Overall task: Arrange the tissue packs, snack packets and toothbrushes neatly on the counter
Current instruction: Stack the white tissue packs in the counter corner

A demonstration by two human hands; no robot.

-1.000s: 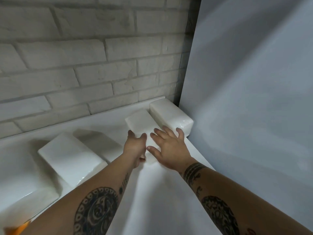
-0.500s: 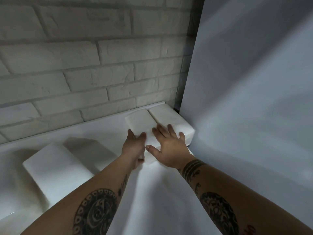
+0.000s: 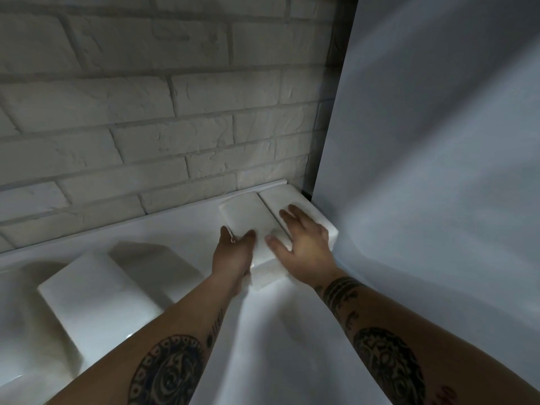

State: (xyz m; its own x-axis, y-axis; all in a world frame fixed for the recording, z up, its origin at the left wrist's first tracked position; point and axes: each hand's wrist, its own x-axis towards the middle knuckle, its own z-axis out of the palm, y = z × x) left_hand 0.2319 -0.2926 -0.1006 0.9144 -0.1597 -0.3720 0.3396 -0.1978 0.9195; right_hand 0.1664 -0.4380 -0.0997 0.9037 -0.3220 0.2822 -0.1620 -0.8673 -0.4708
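Starting nearest, both forearms (image 3: 163,346) are cut off by the lower edge, and a loose tissue pack (image 3: 96,293) lies at the left of the white worktop (image 3: 181,229). Farther on, the left hand (image 3: 233,254) clasps the middle tissue pack (image 3: 248,214), thumb on top, most fingers hidden. The right hand (image 3: 304,244) lies flat and spread across it and the corner tissue pack (image 3: 280,197). These two packs touch, their long axes running toward the brick wall (image 3: 175,127).
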